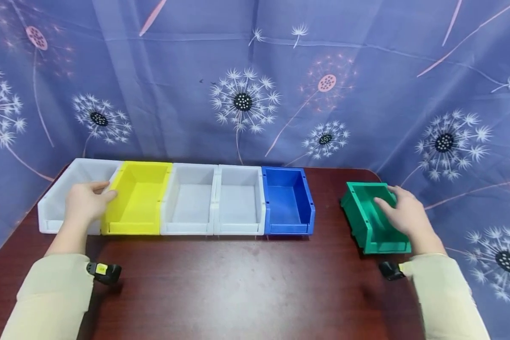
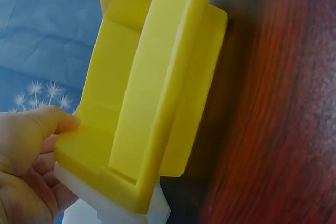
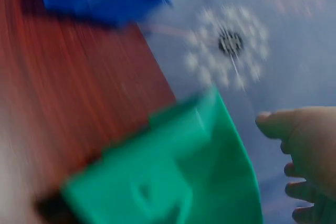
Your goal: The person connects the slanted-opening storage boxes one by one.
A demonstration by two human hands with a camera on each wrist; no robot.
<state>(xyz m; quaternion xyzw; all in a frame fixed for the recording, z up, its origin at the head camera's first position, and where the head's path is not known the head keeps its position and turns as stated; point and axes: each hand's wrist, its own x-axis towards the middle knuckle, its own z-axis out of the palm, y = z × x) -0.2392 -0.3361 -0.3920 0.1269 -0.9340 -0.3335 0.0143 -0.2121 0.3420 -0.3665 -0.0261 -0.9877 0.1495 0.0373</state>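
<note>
On the left, my left hand [image 1: 86,202] pinches the left side wall of a yellow storage bin [image 1: 142,193]. In the left wrist view the thumb [image 2: 62,121] lies on the yellow wall, and the other fingers go down behind it by a white bin [image 2: 86,214]. A green storage bin [image 1: 358,215] stands apart on the right, slightly turned. My right hand [image 1: 405,215] hovers over its right side, thumb spread from the fingers. In the right wrist view, blurred, a gap shows between that hand and the green wall.
The row holds a white bin [image 1: 59,200] at the left end, the yellow one, two more white bins [image 1: 191,200] and a blue bin [image 1: 285,198] at the right end. They stand on a dark red wooden table [image 1: 238,283]. Behind hangs a blue dandelion-print cloth [image 1: 174,94].
</note>
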